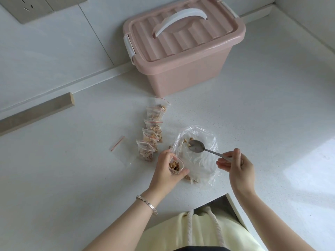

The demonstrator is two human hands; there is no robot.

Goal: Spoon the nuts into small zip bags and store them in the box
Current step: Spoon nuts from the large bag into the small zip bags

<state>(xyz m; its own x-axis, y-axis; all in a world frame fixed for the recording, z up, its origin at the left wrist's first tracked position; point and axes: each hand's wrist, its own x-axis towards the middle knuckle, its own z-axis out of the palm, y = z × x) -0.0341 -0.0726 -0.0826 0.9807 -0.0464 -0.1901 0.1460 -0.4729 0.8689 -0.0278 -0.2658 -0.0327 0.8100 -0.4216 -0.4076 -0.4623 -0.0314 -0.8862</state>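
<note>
My left hand (167, 170) grips a small zip bag (175, 166), held open and partly full of walnut pieces. My right hand (235, 166) pinches the handle of a metal spoon (197, 146). The spoon's bowl hangs over a large clear plastic bag (203, 160) with a few nut pieces left in it. Several filled small zip bags (152, 131) lie in a row to the left of the big bag. One empty zip bag (120, 151) lies flat further left. The pink storage box (183, 51) stands behind, its lid shut and its white handle down.
The white counter (272, 124) meets the wall at the back, with a wooden strip (36, 115) at the left. A wall socket (27, 8) is at the top left. The counter's front edge cuts in near my body.
</note>
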